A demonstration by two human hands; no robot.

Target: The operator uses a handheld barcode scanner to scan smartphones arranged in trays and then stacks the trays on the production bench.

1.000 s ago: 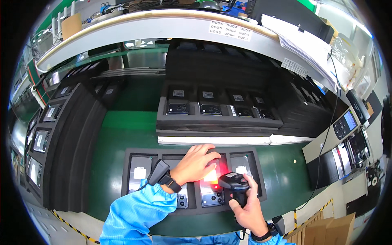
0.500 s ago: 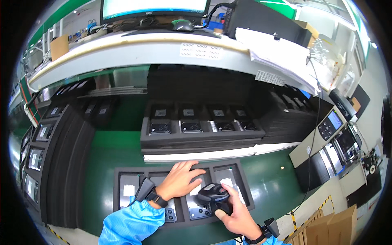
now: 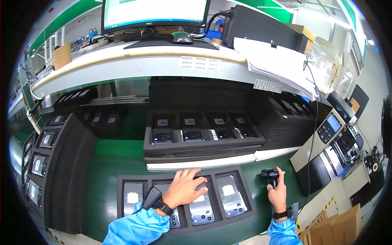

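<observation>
From my feed, going left to right: stacked black foam trays (image 3: 61, 163) stand along the left edge, each holding phones face-down in its slots so they cannot slide. In front of me on the green desk (image 3: 110, 163) lies a near foam tray (image 3: 122, 179) with four pockets, a phone (image 3: 132, 199) in the leftmost one. My left hand (image 3: 185, 188) rests flat on the middle of that tray, fingers spread and closed on nothing, pressing on a phone beneath the palm, probably to steady it. Just right of it a silver phone (image 3: 230, 196) sits uncovered in the last pocket. Further right, off the tray, my right hand (image 3: 277, 192) is wrapped around the handle of a black barcode scanner (image 3: 270, 174), which stands on the desk near the tray's corner, within easy reach.
</observation>
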